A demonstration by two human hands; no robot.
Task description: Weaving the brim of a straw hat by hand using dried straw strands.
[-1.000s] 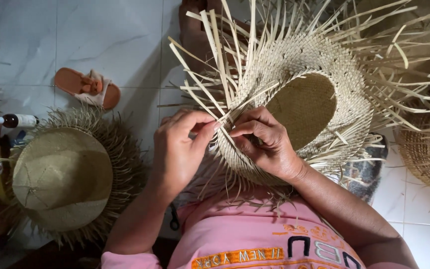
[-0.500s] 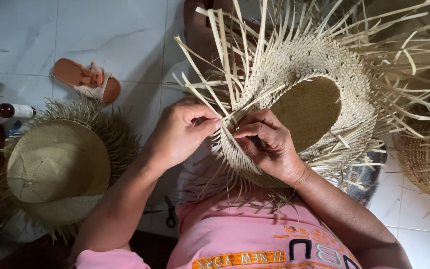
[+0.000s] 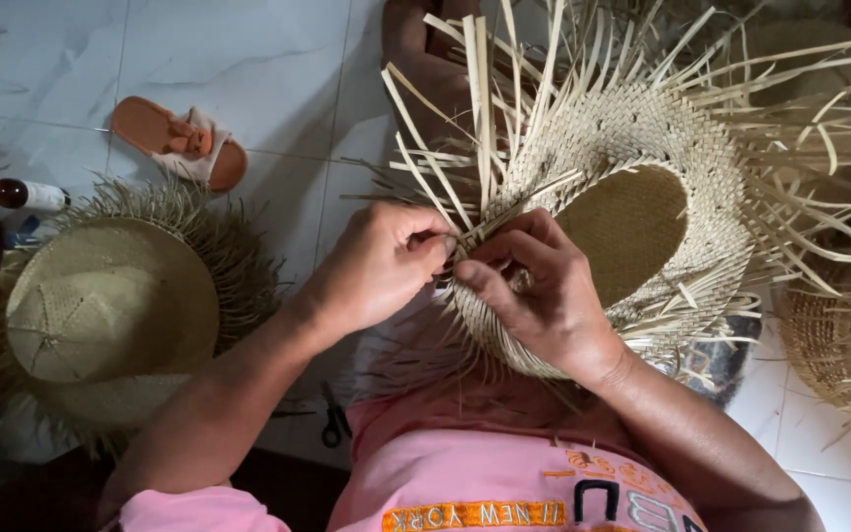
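Half-woven straw hat (image 3: 632,227) rests in the lap. Left hand (image 3: 386,261) and right hand (image 3: 534,296), both closed, pinch strips (image 3: 475,128) at its near brim. Judged light, springy, brittle; hold at woven brim.

You work a pale straw-coloured hat (image 3: 642,197) with a checkered weave and a tan, finer-woven crown. Beside it, on the white marbled floor (image 3: 248,59), lies a yellow-beige finished hat (image 3: 100,315) and an orange sandal (image 3: 174,143) with a whitish strap. Your shirt (image 3: 475,483) is pink.
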